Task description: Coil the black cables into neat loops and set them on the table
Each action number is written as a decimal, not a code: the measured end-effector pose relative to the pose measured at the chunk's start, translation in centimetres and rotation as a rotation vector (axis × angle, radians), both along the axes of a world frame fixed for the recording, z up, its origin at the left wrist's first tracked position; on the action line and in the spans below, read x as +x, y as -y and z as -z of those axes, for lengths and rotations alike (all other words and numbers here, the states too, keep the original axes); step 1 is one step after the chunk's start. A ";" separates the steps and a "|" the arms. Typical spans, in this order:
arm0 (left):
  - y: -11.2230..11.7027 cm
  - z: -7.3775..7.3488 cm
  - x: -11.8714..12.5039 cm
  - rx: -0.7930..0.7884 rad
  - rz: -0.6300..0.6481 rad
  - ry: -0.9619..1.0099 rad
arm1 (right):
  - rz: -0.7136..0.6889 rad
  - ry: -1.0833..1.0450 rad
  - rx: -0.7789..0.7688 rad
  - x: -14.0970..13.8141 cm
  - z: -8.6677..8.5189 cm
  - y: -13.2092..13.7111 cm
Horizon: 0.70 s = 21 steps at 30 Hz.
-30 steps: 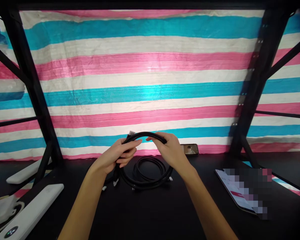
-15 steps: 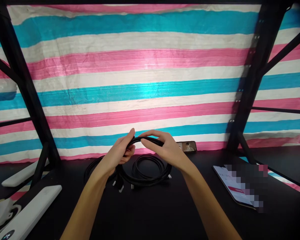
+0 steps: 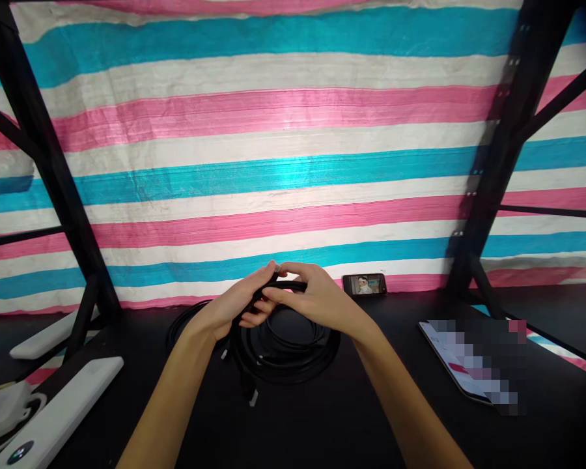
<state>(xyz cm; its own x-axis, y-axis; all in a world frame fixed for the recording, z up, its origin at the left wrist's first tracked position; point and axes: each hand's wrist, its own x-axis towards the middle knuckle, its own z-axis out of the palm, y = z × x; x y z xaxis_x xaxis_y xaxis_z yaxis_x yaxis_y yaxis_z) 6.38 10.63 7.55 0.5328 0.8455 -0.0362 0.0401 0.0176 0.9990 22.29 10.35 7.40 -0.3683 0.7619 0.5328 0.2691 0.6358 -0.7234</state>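
Between my two hands is a coiled black cable (image 3: 289, 285), its loop hanging down over the dark table. My left hand (image 3: 232, 303) is closed around the coil's left side, with a small metal-tipped plug (image 3: 277, 268) sticking up by its thumb. My right hand (image 3: 322, 296) pinches the top of the coil, its fingertips close to the left thumb. A second plug (image 3: 253, 397) dangles below on a short black end. Behind the hands, another black cable coil (image 3: 188, 322) lies on the table, partly hidden by my left hand and wrist. A further black coil (image 3: 293, 329) shows through the held loop.
A phone (image 3: 364, 284) with a lit picture leans against the striped sheet (image 3: 283, 169) at the back. Another phone (image 3: 454, 365), partly blurred out, lies at right. Long white devices (image 3: 73, 410) and a white adapter (image 3: 2, 410) are at left. Black frame posts (image 3: 488, 156) flank the table.
My hands have come closer together and the held coil has dropped slightly. A plug now stands up by my left thumb, and another plug hangs lower than before.
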 end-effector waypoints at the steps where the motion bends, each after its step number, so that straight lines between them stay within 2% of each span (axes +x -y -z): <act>1: -0.1 0.0 0.0 -0.001 -0.001 0.011 | 0.005 -0.011 0.003 -0.1 0.1 -0.1; 6: 0.1 -0.4 0.2 0.001 0.016 0.091 | 0.032 -0.077 0.042 -0.2 0.4 -0.5; 9: 0.4 -0.7 0.2 0.116 -0.024 0.155 | 0.053 -0.122 0.048 0.0 0.1 -0.7; 12: 0.4 -0.7 -0.3 0.296 -0.108 0.065 | 0.143 -0.249 0.020 0.6 -0.1 -1.1; 16: -0.3 -0.5 -0.6 0.463 -0.268 -0.092 | 0.306 -0.553 -0.023 1.5 -0.2 -1.8; 18: -0.6 -0.3 -0.3 0.474 -0.305 -0.032 | 0.346 -0.667 -0.032 1.7 -0.1 -2.1; 21: -0.7 -0.1 0.5 0.437 -0.373 0.100 | 0.328 -0.748 -0.044 1.4 0.1 -2.2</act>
